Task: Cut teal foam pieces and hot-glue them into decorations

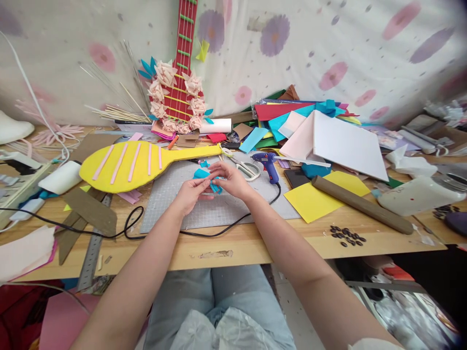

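Observation:
Over the grey cutting mat [204, 213], my left hand [191, 193] and my right hand [230, 179] meet, fingertips together. Both are closed on a small piece of bright blue paper [216, 187], partly hidden by the fingers. More blue paper [200, 173] shows just behind my left fingers; whether it is the same piece I cannot tell. Scissors [248, 169] lie right behind my right hand. To the right of them is a blue hot glue gun [269, 166], its black cord running across the mat.
A yellow lute-shaped cutout [122, 167] with pink strips lies at left. Behind it stands a red paper instrument [178, 99] with pink flowers. Coloured sheets [284, 116], a white board [346, 143], a brown roll [361, 204] and dark beads [346, 235] lie at right. A metal ruler [91, 255] crosses the front edge.

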`<state>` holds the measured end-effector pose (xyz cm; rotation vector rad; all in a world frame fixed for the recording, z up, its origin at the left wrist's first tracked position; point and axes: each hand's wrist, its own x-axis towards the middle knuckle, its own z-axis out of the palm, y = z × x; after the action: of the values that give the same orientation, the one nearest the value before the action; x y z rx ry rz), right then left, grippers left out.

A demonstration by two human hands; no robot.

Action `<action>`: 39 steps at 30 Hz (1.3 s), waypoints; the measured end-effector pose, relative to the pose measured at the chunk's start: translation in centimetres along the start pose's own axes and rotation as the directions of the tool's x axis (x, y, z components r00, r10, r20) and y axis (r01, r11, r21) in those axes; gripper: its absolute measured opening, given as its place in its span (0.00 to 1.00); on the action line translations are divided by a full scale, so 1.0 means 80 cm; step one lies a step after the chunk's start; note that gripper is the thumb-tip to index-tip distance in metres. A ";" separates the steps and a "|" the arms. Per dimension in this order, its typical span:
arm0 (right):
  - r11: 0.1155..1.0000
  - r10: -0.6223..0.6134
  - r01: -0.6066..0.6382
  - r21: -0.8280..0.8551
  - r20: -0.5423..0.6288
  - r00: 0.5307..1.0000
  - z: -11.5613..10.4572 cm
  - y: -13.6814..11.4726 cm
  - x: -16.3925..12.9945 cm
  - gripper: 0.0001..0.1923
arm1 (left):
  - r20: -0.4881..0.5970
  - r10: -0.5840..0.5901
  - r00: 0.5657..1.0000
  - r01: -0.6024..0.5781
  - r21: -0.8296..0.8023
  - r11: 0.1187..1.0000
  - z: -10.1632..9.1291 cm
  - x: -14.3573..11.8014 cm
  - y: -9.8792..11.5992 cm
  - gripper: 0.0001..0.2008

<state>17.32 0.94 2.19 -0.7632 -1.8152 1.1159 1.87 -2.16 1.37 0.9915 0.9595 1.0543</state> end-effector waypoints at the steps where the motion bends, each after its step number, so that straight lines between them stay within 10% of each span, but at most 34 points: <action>1: 0.999 -0.004 0.005 0.035 -0.016 1.000 0.000 0.000 0.000 0.22 | -0.006 0.007 1.000 -0.007 0.021 1.000 0.000 0.000 0.000 0.18; 14: 0.995 0.095 -0.098 0.009 -0.317 0.944 0.020 -0.005 0.000 0.15 | -0.112 0.166 0.980 -0.149 0.144 0.978 -0.002 0.009 -0.007 0.23; 39: 0.997 0.075 -0.065 0.039 -0.356 0.932 0.034 0.011 0.005 0.14 | -0.198 0.237 0.951 -0.205 0.173 0.963 -0.003 0.015 -0.011 0.21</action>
<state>14.74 0.58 0.91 -0.9541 -1.4737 0.9705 2.11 -1.16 0.27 1.1451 1.1378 1.3137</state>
